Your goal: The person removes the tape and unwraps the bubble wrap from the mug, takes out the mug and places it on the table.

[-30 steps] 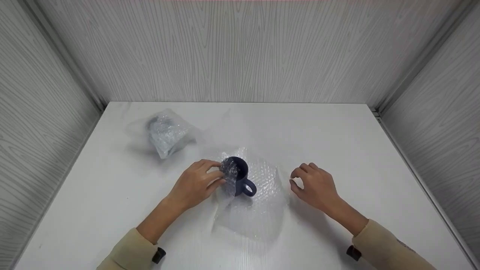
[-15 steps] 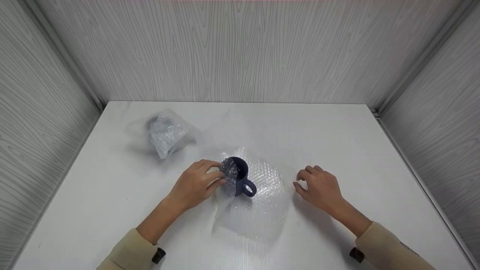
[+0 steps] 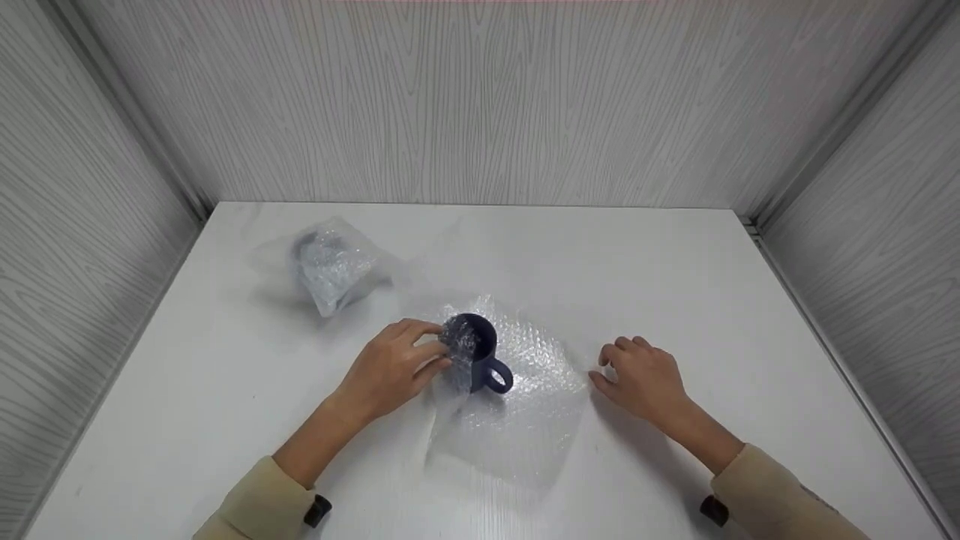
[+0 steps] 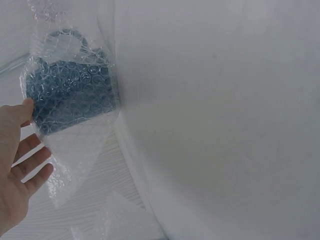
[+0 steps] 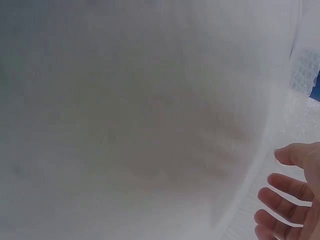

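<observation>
A dark blue mug (image 3: 481, 349) sits on a sheet of clear bubble wrap (image 3: 529, 420), part of which is folded up over its left side. Its handle points right and toward the person. My left hand (image 3: 394, 367) touches the folded wrap at the mug's left side. In the left wrist view, the thumb of the left hand (image 4: 15, 165) rests against the wrapped mug (image 4: 72, 92), and the other fingers are spread. My right hand (image 3: 641, 379) is beside the sheet's right edge, its thumb apart from the fingers in the right wrist view, with nothing visible between them.
A bundle in bubble wrap (image 3: 334, 266), with something dark inside, lies at the back left of the white table (image 3: 675, 262). Grey wood-grain panels (image 3: 480, 105) stand behind the table and at both sides.
My right hand has shifted slightly right and toward the person, and its thumb and fingers have parted. The right part of the wrap has spread outward and flatter. The left hand and mug stay put.
</observation>
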The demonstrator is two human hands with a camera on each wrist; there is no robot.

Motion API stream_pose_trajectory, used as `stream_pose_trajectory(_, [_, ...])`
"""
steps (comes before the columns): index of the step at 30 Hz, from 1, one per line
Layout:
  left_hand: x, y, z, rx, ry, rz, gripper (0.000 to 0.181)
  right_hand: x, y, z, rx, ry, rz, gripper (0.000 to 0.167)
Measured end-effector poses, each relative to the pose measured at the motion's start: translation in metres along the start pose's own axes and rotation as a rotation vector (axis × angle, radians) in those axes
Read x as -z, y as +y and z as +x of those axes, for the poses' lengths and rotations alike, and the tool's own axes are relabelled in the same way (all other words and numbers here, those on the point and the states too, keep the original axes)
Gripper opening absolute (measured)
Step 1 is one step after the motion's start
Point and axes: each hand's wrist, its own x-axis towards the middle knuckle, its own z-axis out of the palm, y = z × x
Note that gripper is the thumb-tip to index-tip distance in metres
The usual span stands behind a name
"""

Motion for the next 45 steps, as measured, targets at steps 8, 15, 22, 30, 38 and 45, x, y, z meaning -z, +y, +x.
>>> stream_pose_trajectory(8, [0.000, 0.000, 0.000, 0.006, -0.007, -0.003, 0.011, -0.002, 0.002, 0.000, -0.025, -0.059, -0.033, 0.026])
stream_pose_trajectory(15, [0.000, 0.000, 0.000, 0.009, -0.006, -0.014, 0.011, 0.000, 0.002, 0.001, -0.039, -0.097, -0.062, 0.031])
stream_pose_trajectory(22, [0.000, 0.000, -0.001, 0.008, -0.008, -0.009, 0.011, 0.008, 0.003, 0.003, -0.040, -0.046, -0.076, 0.034])
stream_pose_trajectory(30, [0.001, 0.000, -0.001, 0.009, -0.019, -0.010, 0.011, 0.021, -0.005, 0.006, -0.007, 0.055, -0.080, 0.042])
stream_pose_trajectory(38, [0.000, -0.001, 0.000, 0.011, -0.019, -0.014, 0.011, 0.040, -0.014, 0.014, 0.013, 0.185, -0.048, 0.041])
stream_pose_trajectory(45, [0.001, 0.000, 0.000, 0.019, -0.022, -0.022, 0.011, 0.048, -0.028, 0.021, 0.093, 0.258, 0.030, 0.035])
